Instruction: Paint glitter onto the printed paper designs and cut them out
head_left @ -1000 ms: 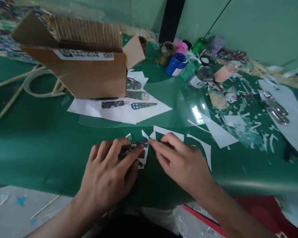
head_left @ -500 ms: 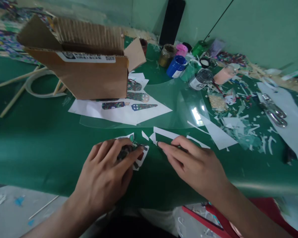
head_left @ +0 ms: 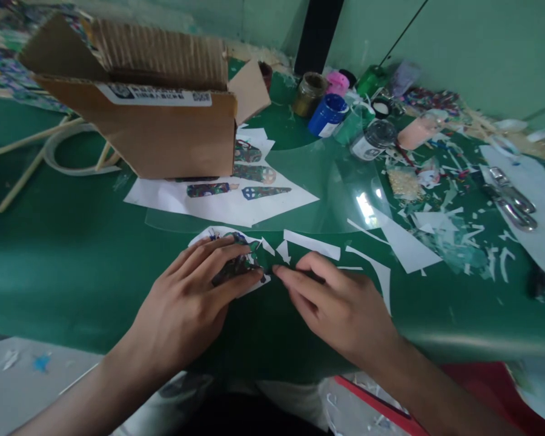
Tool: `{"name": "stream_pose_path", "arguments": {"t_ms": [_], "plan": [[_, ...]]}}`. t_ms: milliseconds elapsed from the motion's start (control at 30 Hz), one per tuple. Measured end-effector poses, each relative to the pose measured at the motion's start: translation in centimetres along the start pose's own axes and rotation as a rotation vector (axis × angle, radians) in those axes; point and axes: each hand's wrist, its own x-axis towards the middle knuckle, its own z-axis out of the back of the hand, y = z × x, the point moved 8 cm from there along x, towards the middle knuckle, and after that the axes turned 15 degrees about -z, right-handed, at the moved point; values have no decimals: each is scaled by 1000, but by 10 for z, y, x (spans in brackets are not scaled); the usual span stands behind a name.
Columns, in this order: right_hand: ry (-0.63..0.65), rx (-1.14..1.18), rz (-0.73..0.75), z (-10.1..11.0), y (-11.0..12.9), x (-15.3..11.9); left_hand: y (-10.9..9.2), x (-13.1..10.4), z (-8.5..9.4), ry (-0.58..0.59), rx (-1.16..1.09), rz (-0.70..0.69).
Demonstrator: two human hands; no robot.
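One bare left hand (head_left: 193, 297), its grip unclosed, lies over patterned paper (head_left: 240, 261) on the green tabletop (head_left: 72, 254); the right hand (head_left: 333, 290), just beside that paper, is pinched, and whether it grips anything I cannot tell. Beyond lie white scraps (head_left: 312, 244), then a clear sheet (head_left: 327, 212), an opened cardboard box (head_left: 177, 136) and, to its right, a blue jar (head_left: 327, 115).

glare marks the dimly lit clear sheet (head_left: 333, 191).
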Motion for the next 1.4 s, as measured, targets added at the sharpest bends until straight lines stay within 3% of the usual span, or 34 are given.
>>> {"name": "stream_pose_path", "arguments": {"t_ms": [333,633,867,1000,1400], "plan": [[-37,-58,31,-1,4,-1,0,0,1,-3,12,-3],[33,-171,92,3,8,-12,1,0,1,30,51,20],[-51,-118,-74,22,-12,-4,-4,2,5,73,227,132],[-32,-44,-182,21,-21,2,-10,7,5,86,228,146],[-24,42,-63,7,1,6,-1,3,1,18,125,194]]}}
